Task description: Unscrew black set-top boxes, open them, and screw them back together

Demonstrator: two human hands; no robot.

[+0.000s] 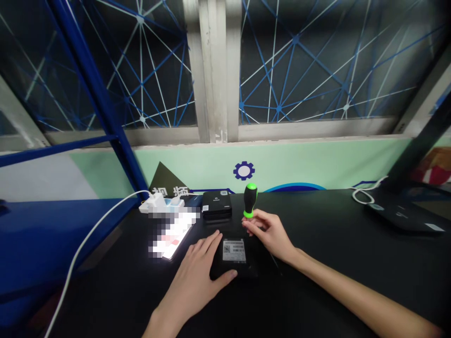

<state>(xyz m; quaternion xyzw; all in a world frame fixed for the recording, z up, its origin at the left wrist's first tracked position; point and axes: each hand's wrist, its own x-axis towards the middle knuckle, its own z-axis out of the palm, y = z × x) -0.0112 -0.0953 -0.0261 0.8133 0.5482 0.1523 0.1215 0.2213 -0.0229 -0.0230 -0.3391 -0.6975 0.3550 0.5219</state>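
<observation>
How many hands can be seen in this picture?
2: the left hand is at the labelled device, and the right hand holds the screwdriver.

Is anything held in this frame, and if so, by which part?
The right hand holds the screwdriver low, at or just below the green collar; the shaft is hidden. The left hand lies spread along the labelled black box.

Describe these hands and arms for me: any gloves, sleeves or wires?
The left hand and right hand are bare human hands, with no gloves, rings, watch or wires to be seen. The right forearm is slim and uncovered to the picture's edge; the left arm shows only a short uncovered stretch. No sleeve or marking is visible.
</observation>
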